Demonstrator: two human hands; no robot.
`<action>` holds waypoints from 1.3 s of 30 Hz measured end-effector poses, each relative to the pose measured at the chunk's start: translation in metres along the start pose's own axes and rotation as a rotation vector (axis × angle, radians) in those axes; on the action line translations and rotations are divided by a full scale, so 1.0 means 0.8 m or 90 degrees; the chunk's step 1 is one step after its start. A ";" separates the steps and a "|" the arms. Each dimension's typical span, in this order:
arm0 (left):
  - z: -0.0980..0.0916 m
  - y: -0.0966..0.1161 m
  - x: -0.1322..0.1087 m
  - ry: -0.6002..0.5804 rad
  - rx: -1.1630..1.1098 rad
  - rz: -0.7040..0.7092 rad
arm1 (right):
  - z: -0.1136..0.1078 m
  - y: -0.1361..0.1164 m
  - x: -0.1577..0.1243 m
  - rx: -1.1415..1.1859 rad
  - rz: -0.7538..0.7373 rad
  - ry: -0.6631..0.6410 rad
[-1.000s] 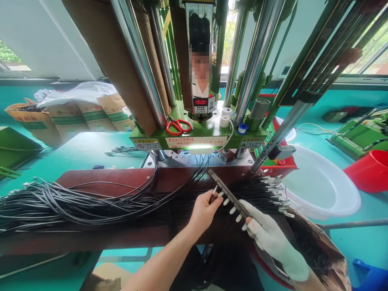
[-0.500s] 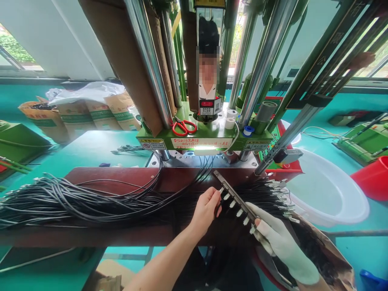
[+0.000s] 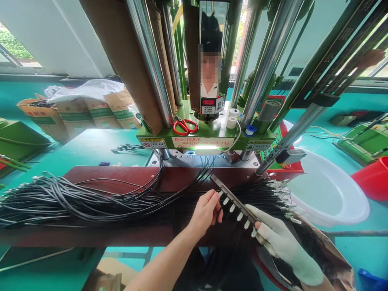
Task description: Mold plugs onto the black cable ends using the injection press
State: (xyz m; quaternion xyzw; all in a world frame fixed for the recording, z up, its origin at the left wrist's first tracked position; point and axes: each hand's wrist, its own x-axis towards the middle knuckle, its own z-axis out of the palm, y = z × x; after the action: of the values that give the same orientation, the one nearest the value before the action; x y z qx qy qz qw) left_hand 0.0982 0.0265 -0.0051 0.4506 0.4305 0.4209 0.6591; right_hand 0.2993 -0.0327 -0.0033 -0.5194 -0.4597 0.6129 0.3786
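My right hand (image 3: 280, 238), in a white glove with bare fingertips, grips the lower end of a dark metal bar (image 3: 233, 198). The bar slants up to the left, above the bench. Silvery connectors (image 3: 232, 208) stick out in a row along its near side, with black cables hanging down from them. At the bar's upper end, my bare left hand (image 3: 207, 212) pinches a black cable just behind the topmost connector (image 3: 221, 193). The fingers hide most of that cable.
A big bundle of black cables (image 3: 75, 202) lies along the brown bench (image 3: 103, 173). Behind stands a green press (image 3: 166, 137) with steel columns, bearing red-handled scissors (image 3: 185, 126). A white tub (image 3: 327, 190) is at the right. Paper sacks (image 3: 75, 115) stand back left.
The bar's upper end has shifted slightly left and down. My left hand's lower fingers have loosened a little, while its pinch stays beside the topmost connector. My right hand keeps its hold.
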 end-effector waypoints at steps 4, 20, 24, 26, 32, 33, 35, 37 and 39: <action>0.001 -0.003 -0.001 0.021 0.065 0.009 | -0.002 0.004 0.000 -0.148 -0.072 -0.027; -0.036 0.028 -0.053 0.013 0.398 0.110 | -0.039 -0.043 0.038 -0.276 0.019 -0.125; -0.059 0.038 -0.063 0.001 0.427 0.115 | -0.040 -0.088 0.074 -0.498 -0.026 -0.162; -0.070 0.042 -0.062 0.019 0.416 0.122 | -0.036 -0.107 0.097 -0.617 -0.101 -0.183; -0.099 0.056 -0.058 0.120 0.432 0.180 | -0.014 -0.115 0.169 -0.741 -0.278 -0.170; -0.104 0.058 -0.057 0.132 0.444 0.187 | -0.013 -0.110 0.177 -0.741 -0.294 -0.162; -0.113 0.061 -0.054 0.152 0.464 0.195 | -0.013 -0.097 0.189 -0.729 -0.318 -0.141; -0.122 0.063 -0.047 0.163 0.476 0.203 | -0.017 -0.085 0.194 -0.705 -0.334 -0.114; -0.129 0.065 -0.034 0.168 0.478 0.211 | -0.023 -0.074 0.194 -0.675 -0.344 -0.085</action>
State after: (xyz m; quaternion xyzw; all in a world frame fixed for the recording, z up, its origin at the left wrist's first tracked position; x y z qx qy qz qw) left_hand -0.0154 0.0373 0.0266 0.6646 0.5559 0.3894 0.3125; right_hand 0.2897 0.1337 0.0081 -0.4627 -0.8414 0.2133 0.1805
